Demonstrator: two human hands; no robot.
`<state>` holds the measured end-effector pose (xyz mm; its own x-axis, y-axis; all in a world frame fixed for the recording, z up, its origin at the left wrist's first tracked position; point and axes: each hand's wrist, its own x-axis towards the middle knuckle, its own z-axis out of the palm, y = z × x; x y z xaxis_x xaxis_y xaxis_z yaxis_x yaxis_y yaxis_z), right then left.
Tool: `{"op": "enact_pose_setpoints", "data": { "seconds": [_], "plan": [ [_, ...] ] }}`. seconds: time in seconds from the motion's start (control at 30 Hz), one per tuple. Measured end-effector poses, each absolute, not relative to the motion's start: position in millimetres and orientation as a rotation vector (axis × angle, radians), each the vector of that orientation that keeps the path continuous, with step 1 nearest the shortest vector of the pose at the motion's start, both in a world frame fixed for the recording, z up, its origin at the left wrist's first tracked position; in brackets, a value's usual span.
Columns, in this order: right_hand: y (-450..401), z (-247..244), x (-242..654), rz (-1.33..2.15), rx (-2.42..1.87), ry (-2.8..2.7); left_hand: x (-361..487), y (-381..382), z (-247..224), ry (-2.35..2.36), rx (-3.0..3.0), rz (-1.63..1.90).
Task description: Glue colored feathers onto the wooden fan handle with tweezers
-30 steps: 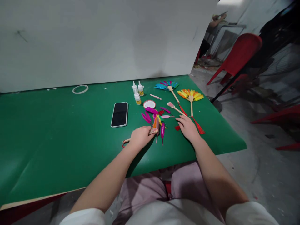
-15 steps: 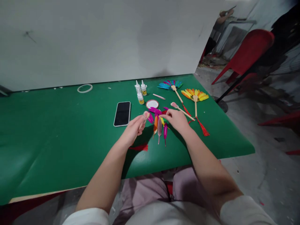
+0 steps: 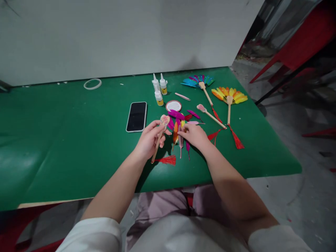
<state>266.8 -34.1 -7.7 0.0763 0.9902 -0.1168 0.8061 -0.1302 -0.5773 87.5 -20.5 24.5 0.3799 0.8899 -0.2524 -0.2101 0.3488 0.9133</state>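
My left hand [image 3: 152,138] is closed round the thin wooden handle [image 3: 156,148] of a fan. Its rounded head [image 3: 165,120] has pink patches and points up, and a red tassel [image 3: 168,160] hangs from the lower end onto the table. My right hand [image 3: 195,135] is over a loose pile of feathers, thumb and fingertips pinched at a pale pink feather [image 3: 181,141]. Around it lie an orange feather [image 3: 175,134], a magenta feather [image 3: 176,114] and several others. Part of the pile is hidden under the right hand.
Behind the feathers are a small white dish [image 3: 173,105], glue bottles [image 3: 159,98] and pink tweezers [image 3: 182,96]. A phone [image 3: 137,117] lies to the left. On the right are a blue feather fan [image 3: 198,82], a yellow-orange fan [image 3: 229,96] and a bare fan handle [image 3: 214,118]. A ring [image 3: 92,84] lies far left.
My left hand has turned the fan handle so its pink-patched head faces up and its stick shows. My right fingers have shifted slightly within the feather pile. The camera view has tilted down.
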Motion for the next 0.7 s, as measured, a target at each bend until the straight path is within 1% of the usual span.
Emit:
{"op": "enact_pose_setpoints", "data": {
  "seconds": [0.13,0.23,0.3,0.37,0.47,0.7],
  "plan": [
    [-35,-3,278,0.933,-1.647,-1.472,85,-21,25,0.818,0.897,0.827],
    [-39,5,283,1.169,-1.415,-1.126,81,-23,29,0.701,0.818,0.712],
    [-42,11,284,1.258,-1.334,-0.959,79,-24,31,0.638,0.777,0.642],
    [-46,17,281,1.222,-1.288,-0.857,80,-27,32,0.611,0.786,0.633],
    [-52,23,274,1.055,-1.261,-0.799,84,-32,30,0.643,0.886,0.691],
    [-63,31,265,0.722,-1.355,-0.94,90,-40,26,0.782,1.018,0.683]
  ]
}}
